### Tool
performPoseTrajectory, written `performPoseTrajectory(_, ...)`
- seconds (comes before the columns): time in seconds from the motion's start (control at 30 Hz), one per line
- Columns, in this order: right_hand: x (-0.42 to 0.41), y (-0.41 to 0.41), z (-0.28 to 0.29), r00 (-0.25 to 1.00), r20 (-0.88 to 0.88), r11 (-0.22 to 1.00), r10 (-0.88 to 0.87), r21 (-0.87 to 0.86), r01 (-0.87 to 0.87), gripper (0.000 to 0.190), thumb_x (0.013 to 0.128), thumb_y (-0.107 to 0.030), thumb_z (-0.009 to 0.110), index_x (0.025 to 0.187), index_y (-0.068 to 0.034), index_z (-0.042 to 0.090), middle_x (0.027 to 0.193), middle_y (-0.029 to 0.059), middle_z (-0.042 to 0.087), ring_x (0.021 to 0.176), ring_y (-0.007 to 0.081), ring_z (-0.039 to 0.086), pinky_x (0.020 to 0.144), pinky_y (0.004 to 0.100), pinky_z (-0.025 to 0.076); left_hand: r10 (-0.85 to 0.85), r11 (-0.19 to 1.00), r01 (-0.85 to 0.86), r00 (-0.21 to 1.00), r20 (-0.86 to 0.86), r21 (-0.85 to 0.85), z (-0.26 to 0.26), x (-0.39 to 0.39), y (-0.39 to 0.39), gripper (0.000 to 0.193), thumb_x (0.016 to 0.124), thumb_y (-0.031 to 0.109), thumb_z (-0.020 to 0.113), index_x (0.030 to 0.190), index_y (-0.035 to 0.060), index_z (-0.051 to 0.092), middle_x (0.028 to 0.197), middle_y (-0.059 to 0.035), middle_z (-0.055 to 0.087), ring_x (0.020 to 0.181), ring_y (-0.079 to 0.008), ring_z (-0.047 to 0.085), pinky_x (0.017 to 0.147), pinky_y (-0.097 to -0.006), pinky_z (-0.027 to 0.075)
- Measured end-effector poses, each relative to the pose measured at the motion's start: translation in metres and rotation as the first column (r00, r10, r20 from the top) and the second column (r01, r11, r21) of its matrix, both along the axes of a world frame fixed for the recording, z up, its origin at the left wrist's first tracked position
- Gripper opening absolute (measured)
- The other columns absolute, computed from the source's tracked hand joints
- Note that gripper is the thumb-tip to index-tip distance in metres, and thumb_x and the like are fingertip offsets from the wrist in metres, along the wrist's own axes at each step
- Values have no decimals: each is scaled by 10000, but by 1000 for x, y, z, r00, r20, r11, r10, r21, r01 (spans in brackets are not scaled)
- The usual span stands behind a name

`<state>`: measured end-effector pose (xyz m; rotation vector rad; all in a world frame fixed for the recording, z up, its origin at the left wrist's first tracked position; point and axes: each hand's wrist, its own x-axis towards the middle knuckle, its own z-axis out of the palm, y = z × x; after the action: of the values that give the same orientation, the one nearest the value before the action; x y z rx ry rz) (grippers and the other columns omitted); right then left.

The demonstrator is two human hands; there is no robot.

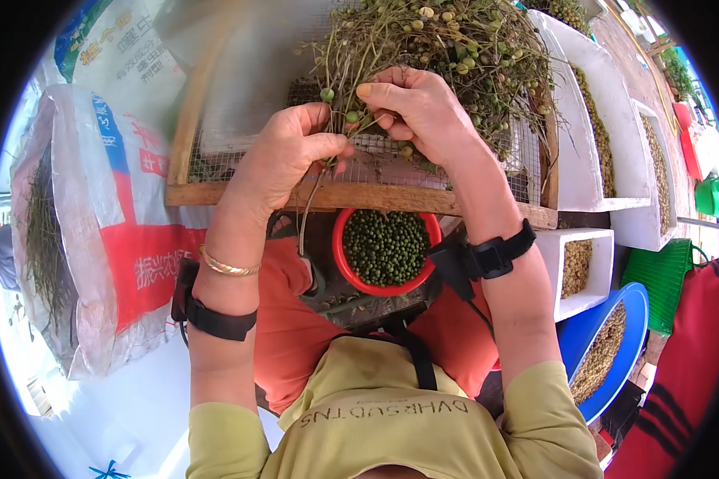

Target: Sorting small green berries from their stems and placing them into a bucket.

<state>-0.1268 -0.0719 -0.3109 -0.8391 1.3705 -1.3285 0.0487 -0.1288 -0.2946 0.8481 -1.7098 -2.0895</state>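
Thin plant stems bearing round green fruits are pinched between the thumb and fingers of my left hand. Close beside it, my right hand has thumb and fingertips together at the same stems, near a green fruit; whether it grips a fruit or a stem is hidden. Both hands are above a wood-framed wire mesh screen. A large heap of dried stems with round fruits lies on its far right part. Below the near rail, a red basin holds many small green fruits.
White foam boxes with pale round fruits line the right, above a blue basin and a green basket. A printed woven sack with dry stems stands at left. A person's red sleeve shows at far right.
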Motion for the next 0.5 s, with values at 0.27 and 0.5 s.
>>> performPoseTrajectory(0.27,-7,2,-12,690,662,956,294,-195,-219,149,806,-104,629,880,1,554,756,73,555,548,76,487,367,151,313,-93,996,93,996,-11,-13,4,22,-9,172,808,96,561,963,25,576,777,-16,595,648,-66,533,566,-186,442)
performPoseTrajectory(0.5,-2,1,-13,639,713,957,289,-226,-181,147,857,-88,538,969,6,552,810,97,577,641,135,552,477,195,437,85,996,-85,996,-1,8,1,40,-16,140,817,71,528,940,19,569,777,-21,577,645,-68,517,562,-191,437)
